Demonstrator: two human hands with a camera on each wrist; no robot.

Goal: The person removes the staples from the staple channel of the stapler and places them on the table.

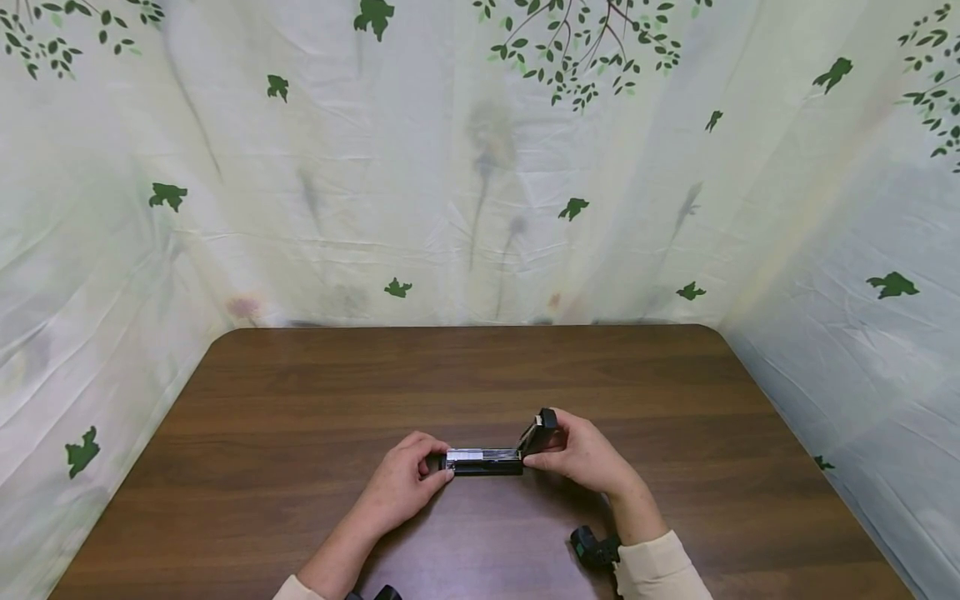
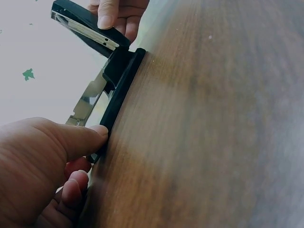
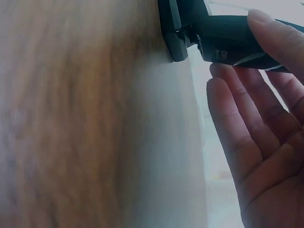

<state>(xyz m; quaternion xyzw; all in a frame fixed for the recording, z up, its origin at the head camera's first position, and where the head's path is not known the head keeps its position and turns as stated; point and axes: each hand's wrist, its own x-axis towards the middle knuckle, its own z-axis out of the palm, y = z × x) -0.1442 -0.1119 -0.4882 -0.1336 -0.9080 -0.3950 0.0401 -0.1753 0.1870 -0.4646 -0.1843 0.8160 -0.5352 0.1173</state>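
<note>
A black stapler (image 1: 486, 467) lies on the table between the two hands, its top cover (image 2: 88, 23) swung far up from the base. My left hand (image 1: 405, 483) pinches the left end of the base (image 2: 124, 90) between thumb and fingers. At the hinge end, my right hand (image 1: 588, 454) holds the raised cover, the thumb on one side and fingers on the other. The metal staple channel (image 2: 89, 100) shows bare along the base. Pale lettering marks the side of the cover in the right wrist view.
The brown wooden table (image 1: 337, 375) has rounded far corners. White curtains (image 1: 442, 167) printed with green leaves hang behind it and on both sides. A black wrist device (image 1: 592, 547) sits at the right wrist, close above the tabletop.
</note>
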